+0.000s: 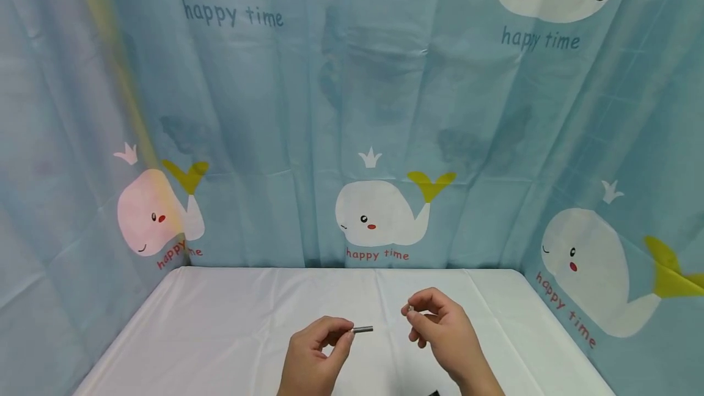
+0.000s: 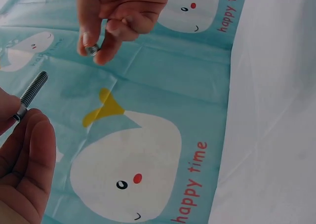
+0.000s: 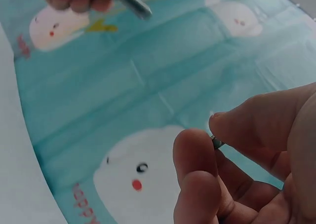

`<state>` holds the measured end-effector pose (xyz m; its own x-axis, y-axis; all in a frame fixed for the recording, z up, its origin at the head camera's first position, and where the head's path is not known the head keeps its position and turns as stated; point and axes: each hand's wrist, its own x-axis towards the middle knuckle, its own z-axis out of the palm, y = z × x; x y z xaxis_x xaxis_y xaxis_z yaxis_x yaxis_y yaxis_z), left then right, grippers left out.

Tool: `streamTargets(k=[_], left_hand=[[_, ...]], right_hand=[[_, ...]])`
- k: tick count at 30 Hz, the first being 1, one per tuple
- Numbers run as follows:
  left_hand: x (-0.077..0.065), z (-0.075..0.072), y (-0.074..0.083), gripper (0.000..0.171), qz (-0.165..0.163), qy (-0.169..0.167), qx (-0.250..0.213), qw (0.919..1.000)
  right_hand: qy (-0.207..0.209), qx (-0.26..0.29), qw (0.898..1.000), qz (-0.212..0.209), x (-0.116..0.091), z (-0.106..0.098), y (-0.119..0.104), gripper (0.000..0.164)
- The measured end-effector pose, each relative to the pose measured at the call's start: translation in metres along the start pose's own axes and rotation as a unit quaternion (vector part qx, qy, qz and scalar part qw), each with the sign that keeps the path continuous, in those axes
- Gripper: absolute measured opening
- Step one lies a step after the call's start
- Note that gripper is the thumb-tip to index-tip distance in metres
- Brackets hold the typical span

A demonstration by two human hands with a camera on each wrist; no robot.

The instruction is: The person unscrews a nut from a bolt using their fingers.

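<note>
Between thumb and fingertips, my left hand (image 1: 316, 353) pinches a metal bolt (image 1: 363, 329) by one end. The bolt's threaded shank (image 2: 33, 89) shows clearly in the left wrist view, sticking out past the fingers. To the right and slightly farther away, my right hand (image 1: 445, 332) pinches a small silvery nut (image 2: 92, 50) between thumb and index finger. Only an edge of the nut (image 3: 217, 142) peeks out in the right wrist view; the fingertips cover the rest. Bolt and nut are apart, with a gap between the two hands above the table.
A white-covered table (image 1: 220, 310) lies below the hands. Light blue curtains (image 1: 308, 109) printed with whales stand behind it and at both sides. At the bottom edge of the head view, a small black thing (image 1: 434, 393) is mostly cut off.
</note>
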<state>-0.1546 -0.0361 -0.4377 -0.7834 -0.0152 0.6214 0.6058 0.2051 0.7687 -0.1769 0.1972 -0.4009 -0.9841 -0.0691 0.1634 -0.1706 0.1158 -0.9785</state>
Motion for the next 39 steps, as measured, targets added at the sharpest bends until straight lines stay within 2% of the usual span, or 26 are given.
streamTargets(k=[3, 6, 12, 15, 18, 21, 24, 33, 39], left_hand=[[0.001, 0.0, -0.004, 0.016, -0.022, -0.005, -0.004, 0.9997], [0.0, 0.0, -0.01, 0.01, -0.059, -0.007, -0.008, 0.9982], [0.002, 0.003, -0.037, 0.006, -0.138, -0.021, 0.006, 0.9902], [0.006, 0.006, -0.057, 0.005, -0.198, -0.041, 0.01, 0.9792], [0.009, 0.01, -0.075, 0.006, -0.259, -0.06, 0.002, 0.964], [0.01, 0.015, -0.089, 0.007, -0.3, -0.075, -0.001, 0.9511], [0.012, 0.019, -0.1, 0.007, -0.315, -0.092, 0.013, 0.9445], [0.008, 0.03, -0.121, 0.004, -0.331, -0.124, 0.047, 0.9345], [0.008, 0.036, -0.123, 0.005, -0.323, -0.123, 0.069, 0.9358]], right_hand=[[0.031, -0.018, 0.999, 0.007, 0.005, -0.013, 0.002, 0.015], [0.048, -0.042, 0.998, 0.015, 0.011, -0.024, 0.007, 0.018], [0.031, -0.067, 0.996, 0.045, 0.025, -0.036, 0.025, 0.022], [0.008, -0.065, 0.995, 0.07, 0.033, -0.038, 0.045, 0.025], [-0.02, -0.062, 0.993, 0.095, 0.039, -0.04, 0.067, 0.024], [-0.043, -0.07, 0.99, 0.118, 0.042, -0.041, 0.085, 0.021], [-0.054, -0.093, 0.985, 0.136, 0.045, -0.04, 0.099, 0.02], [-0.076, -0.147, 0.967, 0.193, 0.045, -0.032, 0.129, 0.007], [-0.07, -0.159, 0.964, 0.202, 0.044, -0.031, 0.135, 0.005]])
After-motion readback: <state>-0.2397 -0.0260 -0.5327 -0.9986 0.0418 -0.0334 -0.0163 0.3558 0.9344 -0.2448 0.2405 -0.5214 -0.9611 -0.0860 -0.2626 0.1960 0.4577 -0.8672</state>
